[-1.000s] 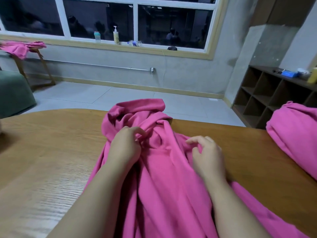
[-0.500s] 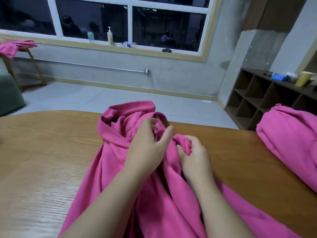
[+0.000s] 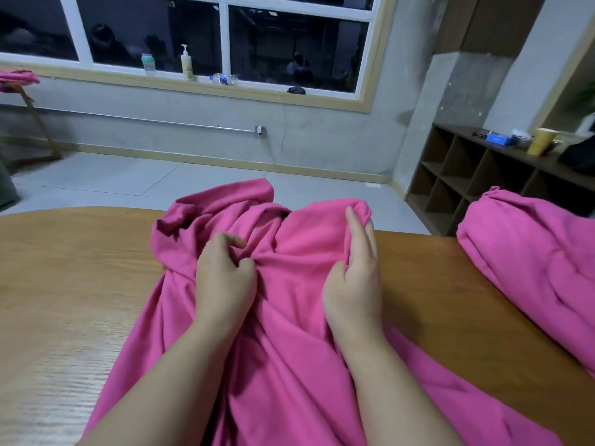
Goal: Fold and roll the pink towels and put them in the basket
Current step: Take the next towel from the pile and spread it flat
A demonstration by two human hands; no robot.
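A crumpled pink towel lies down the middle of the wooden table, its far end bunched into folds at the table's far edge and its near end running out of view at the bottom; the left hand sits on the towel left of centre, fingers curled, thumb and forefinger pinching a gather of cloth; the right hand is just right of it, fingers fairly straight and pointing away, laid along a raised fold whose far corner stands up at the fingertips, the thumb tucked against the cloth, so it seems to hold that fold between thumb and fingers; a second pink towel is heaped at the right edge of the table, well apart from the hands; no basket shows in this view; beyond the table are a pale tiled floor, a window with bottles on its sill, and a dark cubby shelf at far right; more pink cloth rests on a stand at far left
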